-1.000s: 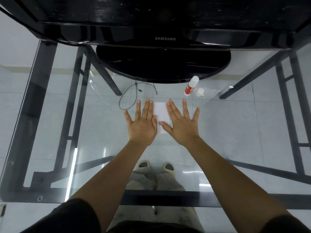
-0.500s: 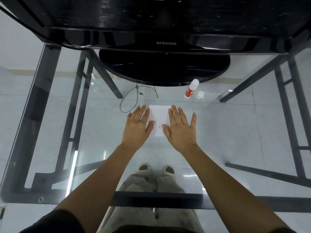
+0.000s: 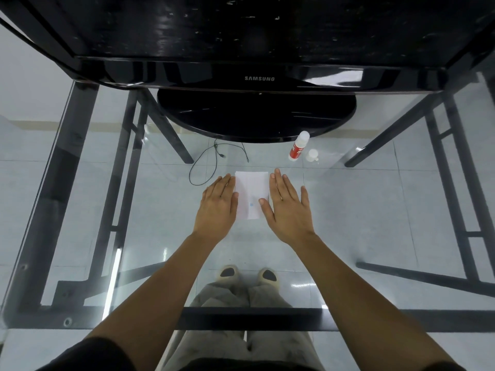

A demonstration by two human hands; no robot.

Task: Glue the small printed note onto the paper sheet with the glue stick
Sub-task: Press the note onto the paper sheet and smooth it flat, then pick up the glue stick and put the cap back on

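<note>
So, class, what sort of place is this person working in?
Probably an indoor desk in an office or home: a glass table on a black frame, a Samsung monitor, tiled floor beneath.

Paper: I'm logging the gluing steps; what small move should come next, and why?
Probably the right hand lifts and reaches for the glue stick: it and the left hand lie flat at the side edges of the paper, holding nothing, and the stick stands just beyond, its cap off beside it.
</note>
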